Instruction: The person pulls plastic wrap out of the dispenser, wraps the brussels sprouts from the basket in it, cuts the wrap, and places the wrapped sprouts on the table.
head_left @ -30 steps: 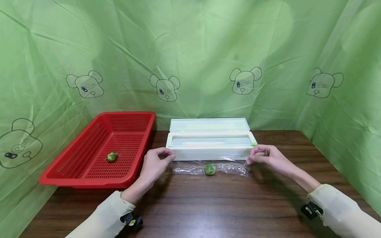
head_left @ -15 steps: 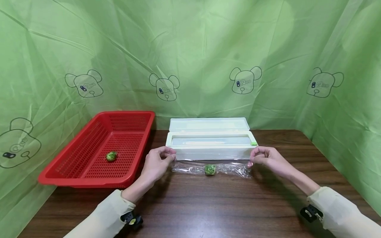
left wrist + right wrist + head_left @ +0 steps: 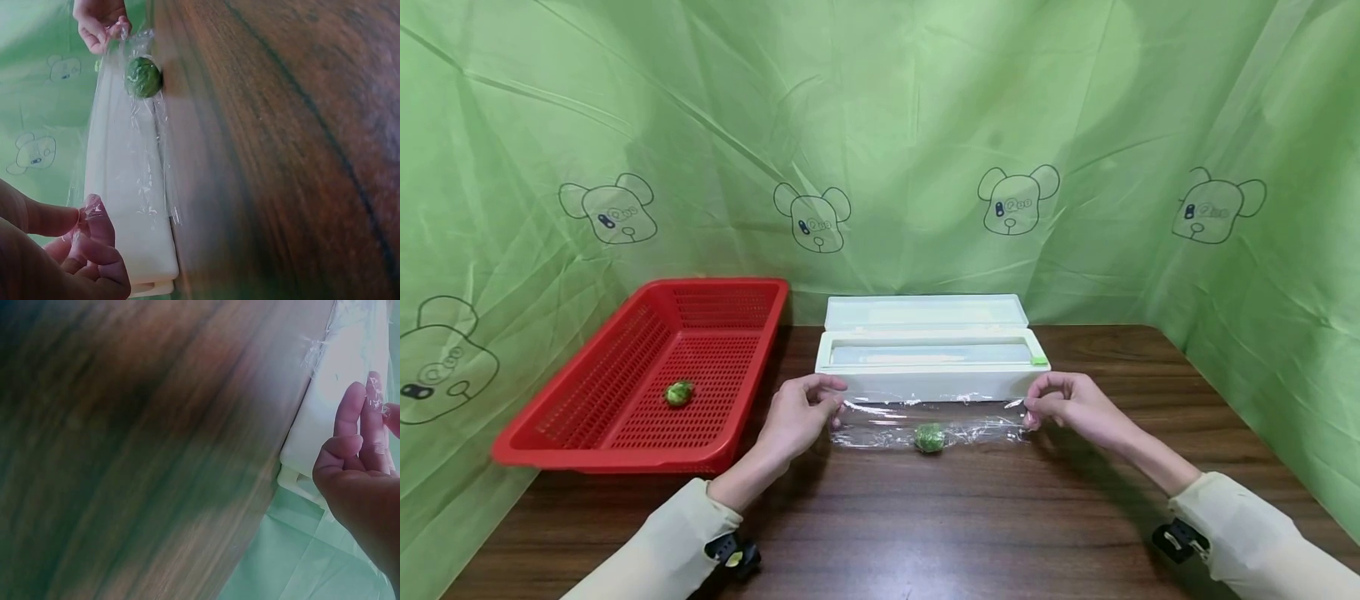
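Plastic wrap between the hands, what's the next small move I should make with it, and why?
Probably fold the held edge of the plastic wrap forward over the Brussels sprout between the hands: the left hand and right hand pinch the plastic wrap at its two ends, and that sprout lies in the crumpled near part.

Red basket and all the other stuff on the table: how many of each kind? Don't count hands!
Red basket: 1
White box: 1
Clear plastic film: 1
Green vegetables: 2, one in the basket, one by the film
Total: 5
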Demonstrator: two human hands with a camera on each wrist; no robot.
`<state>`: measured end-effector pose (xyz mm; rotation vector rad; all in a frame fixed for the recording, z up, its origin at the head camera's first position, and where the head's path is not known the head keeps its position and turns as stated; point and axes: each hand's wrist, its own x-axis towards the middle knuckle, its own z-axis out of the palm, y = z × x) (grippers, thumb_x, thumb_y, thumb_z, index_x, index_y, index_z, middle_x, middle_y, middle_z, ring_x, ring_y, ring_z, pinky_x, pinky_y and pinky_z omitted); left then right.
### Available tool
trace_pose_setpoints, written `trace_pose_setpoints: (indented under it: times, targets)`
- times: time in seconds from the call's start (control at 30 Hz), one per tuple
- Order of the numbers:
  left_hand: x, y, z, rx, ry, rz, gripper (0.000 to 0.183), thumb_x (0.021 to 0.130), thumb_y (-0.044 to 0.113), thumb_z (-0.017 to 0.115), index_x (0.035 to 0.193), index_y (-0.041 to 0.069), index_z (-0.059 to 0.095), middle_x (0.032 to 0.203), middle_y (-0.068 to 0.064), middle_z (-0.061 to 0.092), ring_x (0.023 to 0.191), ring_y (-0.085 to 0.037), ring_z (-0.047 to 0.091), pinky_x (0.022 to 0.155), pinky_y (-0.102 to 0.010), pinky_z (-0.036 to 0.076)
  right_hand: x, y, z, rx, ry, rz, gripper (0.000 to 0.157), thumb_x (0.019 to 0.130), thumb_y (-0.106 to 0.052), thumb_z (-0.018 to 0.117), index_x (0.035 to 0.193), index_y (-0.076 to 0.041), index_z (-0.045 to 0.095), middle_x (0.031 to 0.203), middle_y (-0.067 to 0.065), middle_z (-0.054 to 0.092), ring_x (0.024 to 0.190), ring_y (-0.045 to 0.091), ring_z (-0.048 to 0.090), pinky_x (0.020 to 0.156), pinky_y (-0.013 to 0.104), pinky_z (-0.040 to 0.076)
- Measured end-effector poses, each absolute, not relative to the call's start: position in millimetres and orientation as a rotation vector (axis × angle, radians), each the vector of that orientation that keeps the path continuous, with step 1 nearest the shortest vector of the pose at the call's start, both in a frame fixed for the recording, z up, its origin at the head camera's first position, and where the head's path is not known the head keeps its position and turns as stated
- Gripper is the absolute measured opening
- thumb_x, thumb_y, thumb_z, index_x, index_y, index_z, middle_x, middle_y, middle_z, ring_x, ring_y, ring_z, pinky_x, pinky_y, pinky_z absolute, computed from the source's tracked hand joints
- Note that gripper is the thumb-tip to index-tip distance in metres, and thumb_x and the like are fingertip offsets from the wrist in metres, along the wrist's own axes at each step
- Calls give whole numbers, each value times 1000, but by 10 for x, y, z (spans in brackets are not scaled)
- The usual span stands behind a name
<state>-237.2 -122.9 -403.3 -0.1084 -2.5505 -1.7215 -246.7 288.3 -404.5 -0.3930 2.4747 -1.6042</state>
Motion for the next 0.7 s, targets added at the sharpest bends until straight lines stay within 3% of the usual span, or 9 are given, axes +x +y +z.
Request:
trace_pose_setpoints:
  times: [0.17, 0.4, 0.7]
  targets:
    - [-2338, -1232, -4023, -100, -2607, -1696, 22, 96, -3, 63, 113, 4, 75, 85, -13, 74, 69, -25, 70, 50, -26, 44, -2451, 2878, -4042, -393, 2476, -1582, 17, 93, -4, 68, 104, 8, 63, 87, 19, 75, 80, 26, 74, 62, 28, 48]
    - [-2283, -1240, -3996, -119, -2666, -1612, 25, 93, -2, 61, 111, 5, 76, 81, -8, 72, 69, -25, 68, 57, -30, 47, -2412, 2908, -4020, -495, 2460, -1545, 12, 97, -3, 64, 104, 7, 63, 89, 18, 77, 84, 24, 77, 64, 30, 49]
    - [-2249, -1280, -3960, -146, -2689, -1577, 19, 96, 1, 64, 108, 5, 78, 75, -6, 69, 67, -31, 65, 54, -32, 47, -2398, 2925, -4013, -501, 2446, -1553, 11, 96, -1, 64, 102, 7, 63, 92, 19, 77, 84, 27, 75, 66, 32, 51]
